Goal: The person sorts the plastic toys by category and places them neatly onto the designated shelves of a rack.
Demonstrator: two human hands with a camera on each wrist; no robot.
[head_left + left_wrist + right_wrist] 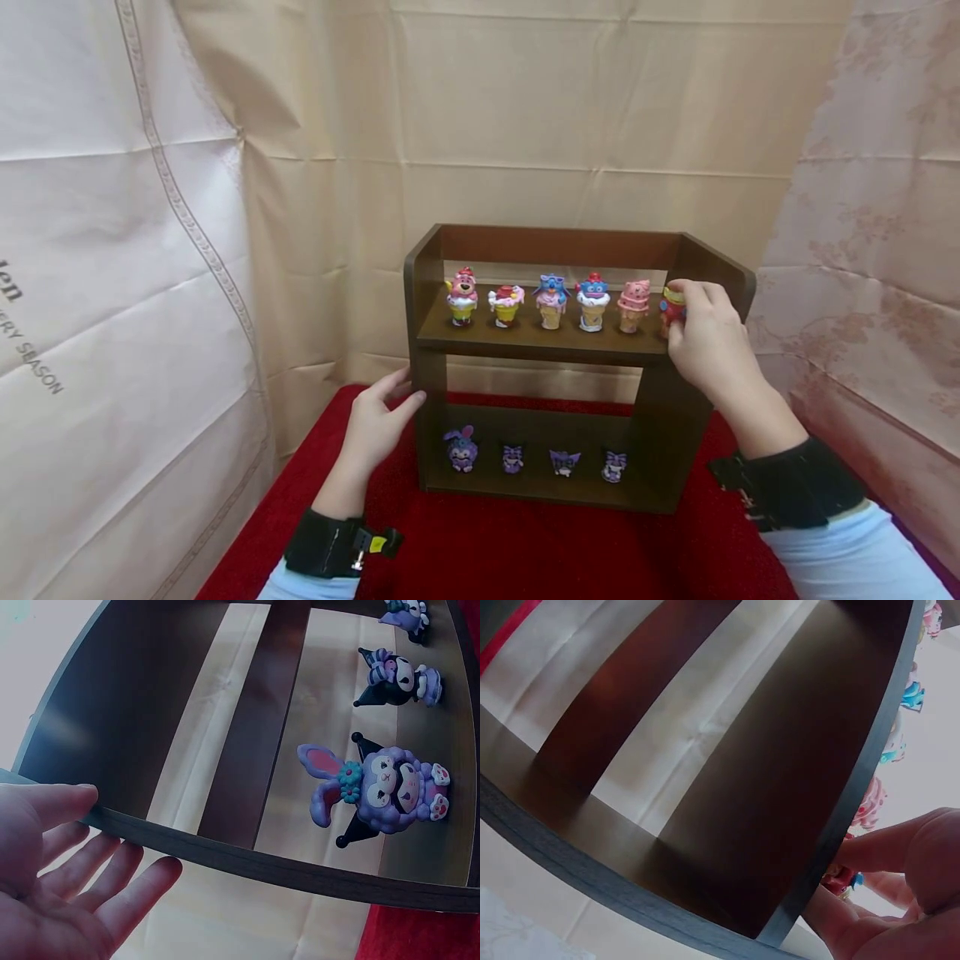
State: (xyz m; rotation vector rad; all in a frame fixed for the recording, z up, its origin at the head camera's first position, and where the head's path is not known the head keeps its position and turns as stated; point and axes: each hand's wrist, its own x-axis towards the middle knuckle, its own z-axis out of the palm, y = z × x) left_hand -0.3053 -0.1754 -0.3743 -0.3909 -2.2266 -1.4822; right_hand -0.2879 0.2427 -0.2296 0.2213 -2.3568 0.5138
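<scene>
A dark brown two-tier wooden shelf [540, 347] stands in front of me. At the right end of its upper tier my right hand [708, 337] pinches a small red and yellow figurine [672, 307], partly hidden by the fingers; in the right wrist view the red figurine [840, 879] shows between them. My left hand [378, 425] rests against the shelf's left side panel, thumb at the front edge and fingers behind it. Nearest that hand on the lower tier sits a purple bunny-eared figurine [390, 786]. Beside the right hand stands a pink cat ice-cream figurine [634, 307].
Along the upper tier stand more ice-cream figurines, among them a pink bear [462, 297] and a blue one [592, 302]. Several purple figurines, such as this one [512, 458], line the lower tier. A red cloth [480, 542] covers the table, with beige curtains [600, 108] behind.
</scene>
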